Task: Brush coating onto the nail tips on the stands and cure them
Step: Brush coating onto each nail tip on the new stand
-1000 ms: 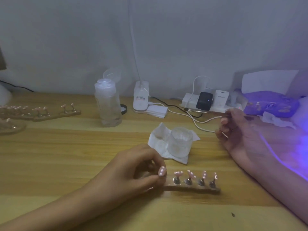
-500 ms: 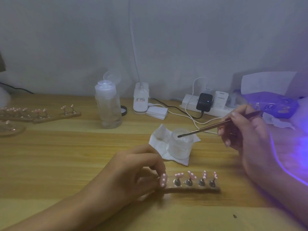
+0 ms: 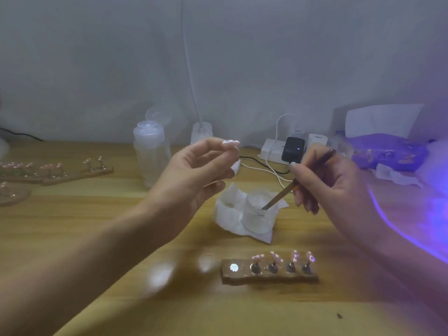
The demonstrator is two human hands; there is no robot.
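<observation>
My right hand [image 3: 327,180] is clamped on a slim brush [image 3: 281,195], thumb and fingers curled round its handle. The bristle end slants down and away to the left of the grip into the mouth of a small glass jar [image 3: 257,219]. The jar holds something clear or whitish, but I cannot tell how full it is. It stands on a crumpled white tissue [image 3: 228,214] just below and left of my brush hand. My left hand [image 3: 191,175] is raised above the table [image 3: 72,226], and its thumb and fingers pinch one pink nail tip [image 3: 230,142], which shows at my fingertips. It is level with the top of the brush handle and apart from it. Below both grips and nearer to me lies the wooden stand [image 3: 242,277], where four more nail tips [image 3: 276,257] sit upright on pegs. One bare socket [image 3: 233,267] is at its left end. Beyond my left hand stands a translucent bottle [image 3: 151,154] with its flip lid up, its contents pale and unclear. Further stands [image 3: 72,174] with tips lie well off to the left of that hand.
</observation>
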